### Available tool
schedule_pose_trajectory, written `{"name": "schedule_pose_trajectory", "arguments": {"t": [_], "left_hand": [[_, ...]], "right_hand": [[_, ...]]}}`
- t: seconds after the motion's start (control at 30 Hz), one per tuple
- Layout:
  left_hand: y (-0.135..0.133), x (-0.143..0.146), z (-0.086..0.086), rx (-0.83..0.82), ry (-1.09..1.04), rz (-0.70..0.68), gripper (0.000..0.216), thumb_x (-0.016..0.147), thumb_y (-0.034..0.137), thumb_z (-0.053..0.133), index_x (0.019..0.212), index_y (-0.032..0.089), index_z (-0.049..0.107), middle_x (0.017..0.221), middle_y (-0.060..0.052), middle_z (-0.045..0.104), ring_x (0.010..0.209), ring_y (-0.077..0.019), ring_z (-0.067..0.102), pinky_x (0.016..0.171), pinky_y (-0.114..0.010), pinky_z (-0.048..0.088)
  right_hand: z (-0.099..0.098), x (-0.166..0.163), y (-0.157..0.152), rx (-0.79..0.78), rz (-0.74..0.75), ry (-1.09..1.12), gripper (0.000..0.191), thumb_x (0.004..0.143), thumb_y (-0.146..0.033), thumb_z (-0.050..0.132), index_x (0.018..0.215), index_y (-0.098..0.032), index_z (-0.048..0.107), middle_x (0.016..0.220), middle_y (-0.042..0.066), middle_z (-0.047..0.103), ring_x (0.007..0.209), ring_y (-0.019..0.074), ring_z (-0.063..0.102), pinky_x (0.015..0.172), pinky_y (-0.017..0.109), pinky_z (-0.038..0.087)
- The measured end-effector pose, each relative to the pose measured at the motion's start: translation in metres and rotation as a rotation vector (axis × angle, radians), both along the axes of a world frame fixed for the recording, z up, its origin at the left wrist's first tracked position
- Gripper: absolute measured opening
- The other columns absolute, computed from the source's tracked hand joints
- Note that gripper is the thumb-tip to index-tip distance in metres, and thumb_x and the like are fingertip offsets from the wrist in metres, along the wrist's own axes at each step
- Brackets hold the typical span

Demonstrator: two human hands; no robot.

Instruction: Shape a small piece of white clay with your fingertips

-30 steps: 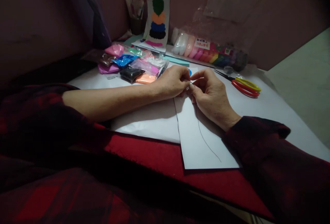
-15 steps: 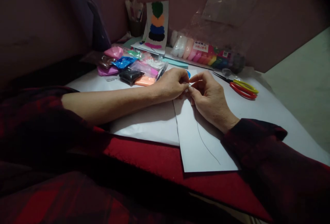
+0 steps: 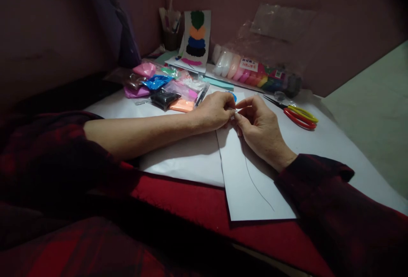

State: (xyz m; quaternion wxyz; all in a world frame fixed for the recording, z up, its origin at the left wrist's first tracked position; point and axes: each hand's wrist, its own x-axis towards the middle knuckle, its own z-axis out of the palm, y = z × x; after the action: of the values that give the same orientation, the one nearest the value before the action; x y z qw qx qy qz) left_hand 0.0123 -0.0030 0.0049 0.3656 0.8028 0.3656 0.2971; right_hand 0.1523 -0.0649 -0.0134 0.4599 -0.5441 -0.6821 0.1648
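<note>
My left hand (image 3: 214, 110) and my right hand (image 3: 259, 127) meet fingertip to fingertip over a white sheet of paper (image 3: 251, 183) that bears a curved pencil line. Both hands pinch a tiny pale bit between them; it is too small to name. A small blue piece (image 3: 234, 96) lies on the paper just beyond my fingers. My left forearm is bare, my right arm wears a dark red checked sleeve.
Several small bags of coloured clay (image 3: 162, 85) lie at the back left. A propped card with coloured shapes (image 3: 195, 36) and a long pack of clay sticks (image 3: 255, 75) stand behind. Red and yellow scissors (image 3: 298, 115) lie to the right. A red cloth (image 3: 191, 200) covers the near edge.
The hands stay pinched together in the same spot; only the view has shifted slightly downward.
</note>
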Motion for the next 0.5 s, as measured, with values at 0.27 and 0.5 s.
{"name": "schedule_pose_trajectory", "arguments": {"t": [0.27, 0.5], "left_hand": [[-0.0028, -0.0008, -0.0003, -0.011, -0.037, 0.008, 0.007, 0.078, 0.01, 0.054, 0.072, 0.014, 0.055, 0.058, 0.004, 0.052, 0.058, -0.0079, 0.05, 0.067, -0.026, 0.045], [-0.0018, -0.0007, -0.0027, -0.005, -0.038, 0.002, 0.006, 0.078, 0.01, 0.053, 0.075, 0.014, 0.056, 0.061, 0.001, 0.055, 0.061, -0.0103, 0.053, 0.065, -0.026, 0.045]], "right_hand": [[0.0, 0.0004, -0.0007, -0.012, 0.004, 0.004, 0.012, 0.083, -0.019, 0.059, 0.092, -0.024, 0.051, 0.068, -0.003, 0.057, 0.061, 0.0138, 0.054, 0.054, 0.027, 0.042], [-0.0018, -0.0003, 0.0, -0.014, -0.001, 0.028, 0.013, 0.083, -0.019, 0.059, 0.093, -0.024, 0.052, 0.067, -0.004, 0.058, 0.057, 0.0128, 0.053, 0.053, 0.027, 0.041]]}}
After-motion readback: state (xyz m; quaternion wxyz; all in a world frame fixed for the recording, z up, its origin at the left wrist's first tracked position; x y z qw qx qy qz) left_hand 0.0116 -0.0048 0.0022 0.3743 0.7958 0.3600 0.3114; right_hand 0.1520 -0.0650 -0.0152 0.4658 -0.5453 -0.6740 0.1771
